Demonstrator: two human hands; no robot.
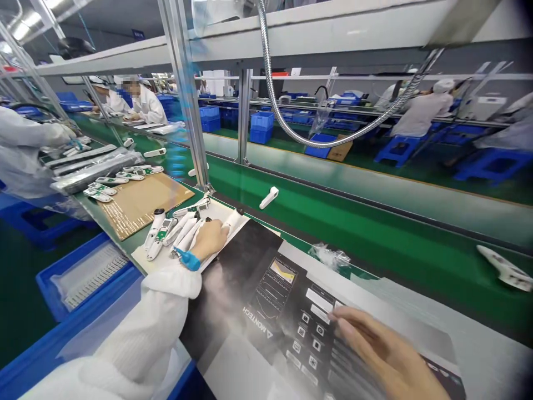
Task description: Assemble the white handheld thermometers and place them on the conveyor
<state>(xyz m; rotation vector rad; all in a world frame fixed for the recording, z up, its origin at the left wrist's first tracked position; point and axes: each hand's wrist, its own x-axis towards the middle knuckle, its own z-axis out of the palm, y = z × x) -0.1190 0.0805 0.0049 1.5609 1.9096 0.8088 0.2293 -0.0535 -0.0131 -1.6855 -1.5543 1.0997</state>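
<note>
Left hand (211,238) nearest; white housing (232,222) just past its fingertips

Green belt (375,216) runs beyond your desk's (127,248) far edge; the black printed sheet (233,278) takes the near stretch of that desk; the pale board (140,258) adjoins its left edge and carries the other white housings (155,228), bunched together. Your right hand (378,339) is over the sheet's right part, blurred, thumb and fingers parted, nothing seen in it; it is well apart from the bunch.

Your left hand is over the board's right side, by the sheet's far left corner; fingers bent down, grip hidden, so you cannot tell from here whether they have closed on anything. The white housing lies on the far, right side of that hand; long axis roughly along the sheet's left edge; black tip (240,211) pointing to the desk's far edge.
</note>
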